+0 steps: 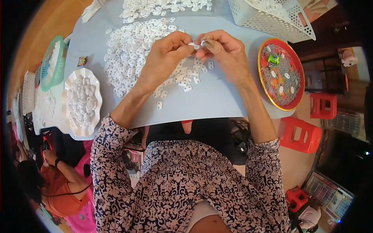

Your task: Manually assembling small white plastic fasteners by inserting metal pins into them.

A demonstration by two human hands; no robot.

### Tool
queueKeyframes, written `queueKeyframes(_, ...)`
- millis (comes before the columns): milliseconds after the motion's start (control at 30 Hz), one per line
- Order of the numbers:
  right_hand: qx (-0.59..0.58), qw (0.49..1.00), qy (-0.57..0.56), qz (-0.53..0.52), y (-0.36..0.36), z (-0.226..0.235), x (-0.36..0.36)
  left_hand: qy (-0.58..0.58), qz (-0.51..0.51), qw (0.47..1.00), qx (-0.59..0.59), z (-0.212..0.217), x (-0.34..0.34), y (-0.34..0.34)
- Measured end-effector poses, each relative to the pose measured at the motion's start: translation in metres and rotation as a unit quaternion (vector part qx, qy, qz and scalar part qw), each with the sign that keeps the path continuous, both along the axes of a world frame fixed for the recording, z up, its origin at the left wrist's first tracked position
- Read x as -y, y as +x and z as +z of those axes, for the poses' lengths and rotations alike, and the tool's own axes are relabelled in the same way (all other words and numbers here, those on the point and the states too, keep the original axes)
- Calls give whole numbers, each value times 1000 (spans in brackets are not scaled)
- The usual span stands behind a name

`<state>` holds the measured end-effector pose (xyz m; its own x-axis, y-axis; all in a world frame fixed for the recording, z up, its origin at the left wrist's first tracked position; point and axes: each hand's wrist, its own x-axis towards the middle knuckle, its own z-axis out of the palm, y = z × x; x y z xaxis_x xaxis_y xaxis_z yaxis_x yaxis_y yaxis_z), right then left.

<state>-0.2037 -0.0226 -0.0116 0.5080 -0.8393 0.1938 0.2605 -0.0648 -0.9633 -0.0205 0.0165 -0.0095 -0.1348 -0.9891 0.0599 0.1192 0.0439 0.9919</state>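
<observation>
My left hand (165,56) and my right hand (225,52) meet above the pale blue table (217,101). Between their fingertips they pinch one small white plastic piece (195,45). Under and to the left of my hands lies a wide heap of the same small white pieces (132,50). A few loose ones lie scattered below my hands, near the table's front edge.
A white scalloped dish (81,101) holds white pieces at the left. A red round tray (280,73) with small items sits at the right. A white perforated basket (272,15) is at back right, a green basket (52,62) at left. Red stools (301,134) stand right. Another person (58,186) sits lower left.
</observation>
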Motion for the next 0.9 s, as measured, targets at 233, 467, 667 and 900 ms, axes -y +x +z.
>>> queueKeyframes(233,16,1000,16,18,-2,0,1,-52,29,998,21,-2,-2,-2)
queueKeyframes(467,29,1000,12,-1,0,-3,0,-39,18,999,14,0,-3,0)
queueKeyframes(667,-15,998,-42,-33,1,-4,-1,-14,34,999,1,2,-2,1)
queueKeyframes(900,-50,995,-58,-66,7,3,-7,-27,53,998,-37,1,2,4)
